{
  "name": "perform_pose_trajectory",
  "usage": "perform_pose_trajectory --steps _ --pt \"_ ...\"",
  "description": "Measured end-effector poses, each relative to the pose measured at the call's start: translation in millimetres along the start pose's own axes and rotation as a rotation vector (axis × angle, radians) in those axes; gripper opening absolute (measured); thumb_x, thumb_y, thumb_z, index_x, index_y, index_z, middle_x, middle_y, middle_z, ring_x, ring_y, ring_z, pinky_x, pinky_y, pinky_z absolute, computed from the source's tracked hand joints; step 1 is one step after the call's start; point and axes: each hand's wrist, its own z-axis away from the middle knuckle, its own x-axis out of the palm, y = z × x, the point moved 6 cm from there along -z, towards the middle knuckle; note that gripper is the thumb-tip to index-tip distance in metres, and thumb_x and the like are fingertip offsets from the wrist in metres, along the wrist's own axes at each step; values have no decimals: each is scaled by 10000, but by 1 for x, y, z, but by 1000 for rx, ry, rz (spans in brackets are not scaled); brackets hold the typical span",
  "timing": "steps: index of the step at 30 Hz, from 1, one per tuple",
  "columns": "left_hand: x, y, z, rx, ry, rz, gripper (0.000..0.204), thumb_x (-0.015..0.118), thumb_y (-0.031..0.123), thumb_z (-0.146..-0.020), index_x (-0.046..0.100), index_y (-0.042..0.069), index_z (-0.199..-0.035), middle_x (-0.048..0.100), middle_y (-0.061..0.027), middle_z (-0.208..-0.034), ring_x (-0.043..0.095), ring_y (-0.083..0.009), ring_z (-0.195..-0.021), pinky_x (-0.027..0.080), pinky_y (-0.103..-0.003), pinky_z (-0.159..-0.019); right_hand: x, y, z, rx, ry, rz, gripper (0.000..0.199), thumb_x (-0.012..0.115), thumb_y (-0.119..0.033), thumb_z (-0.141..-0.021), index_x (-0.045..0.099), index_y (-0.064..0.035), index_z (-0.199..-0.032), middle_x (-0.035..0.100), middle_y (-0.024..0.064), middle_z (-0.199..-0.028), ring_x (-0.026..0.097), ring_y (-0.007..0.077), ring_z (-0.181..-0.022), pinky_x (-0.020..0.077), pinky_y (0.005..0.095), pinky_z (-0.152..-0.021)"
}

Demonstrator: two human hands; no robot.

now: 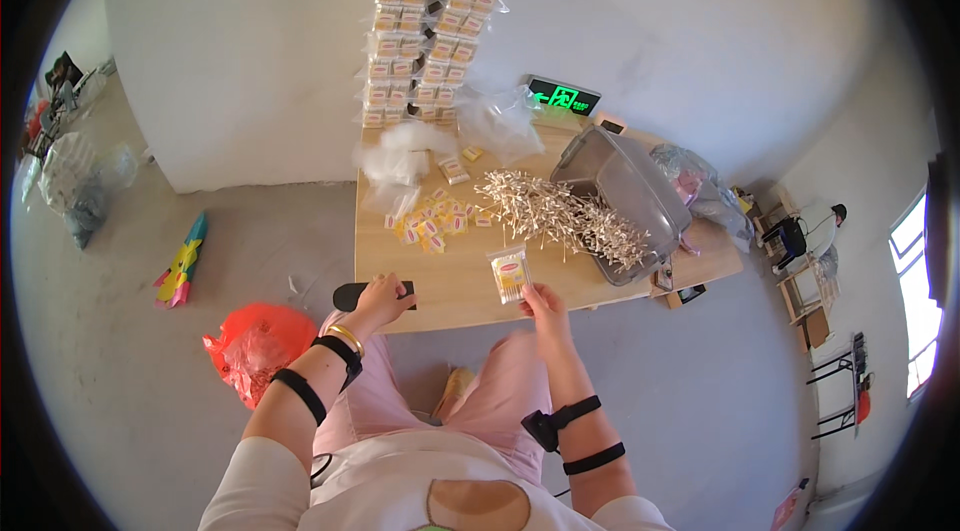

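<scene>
Fingers first: what are they doing?

On the right hand (546, 305) they are pinched closed at the lower right corner of a clear packet of cotton swabs (511, 276). Most of the packet stands free, beyond the fingertips.

Why only the corner?

Probably so the printed card face stays uncovered and turned toward the wearer. The packet is near the front edge of the worktop (455, 303); whether it touches the wood, I can't tell.

And the left hand (380, 301)?

Its fingers are half curled over a flat black object with a rounded end (348, 297), at the same front edge. I can't tell whether they grip it or simply rest there; perhaps the hand is steadying it.

What lies just past the hands?

Small yellow-and-white cards (435, 223) are strewn beyond the left hand, and a heap of loose cotton swabs (530, 206) beyond the packet. The grey plastic bin (652, 181) lies tipped, its mouth toward the heap, I'd guess to keep the swabs within reach.

Farther out?

Two tall stacks of bagged packets (405, 21) rise by the wall, likely set back to leave working room, with crumpled clear bags (402, 156) before them.
</scene>
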Motion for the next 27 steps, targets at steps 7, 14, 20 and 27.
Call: perform_pose_trajectory --steps 7,14,20,27 --pt "15 -19 -40 -54 -119 -502 966 793 708 -673 619 -54 -1241 592 -239 -1283 600 -359 -1198 512 -422 -999 20 -33 -123 -97 48 53 293 689 -182 -961 633 23 -1163 676 23 -934 622 86 -791 491 240 -683" --pt "22 -13 -52 -181 -316 -567 1010 821 706 -640 616 -74 -1248 613 -215 -1231 636 -328 -1134 544 -384 -938 64 -39 -254 -121 93 283 243 677 -159 -961 634 22 -1117 675 26 -902 626 79 -744 493 230 -661" --pt "27 0 -55 -121 -309 -629 982 817 695 -656 620 -79 -1227 618 -184 -1129 658 -290 -1047 568 -352 -854 61 5 -358 -214 321 396 413 718 -260 -942 629 49 -1202 708 94 -975 662 140 -765 537 274 -675" --pt "23 -14 -42 -208 -316 -610 942 823 674 -663 621 -76 -1195 601 -152 -1089 655 -267 -1022 570 -337 -845 181 8 -290 -397 -110 614 212 724 -241 -894 712 -71 -1020 739 104 -920 715 220 -843 553 351 -740"
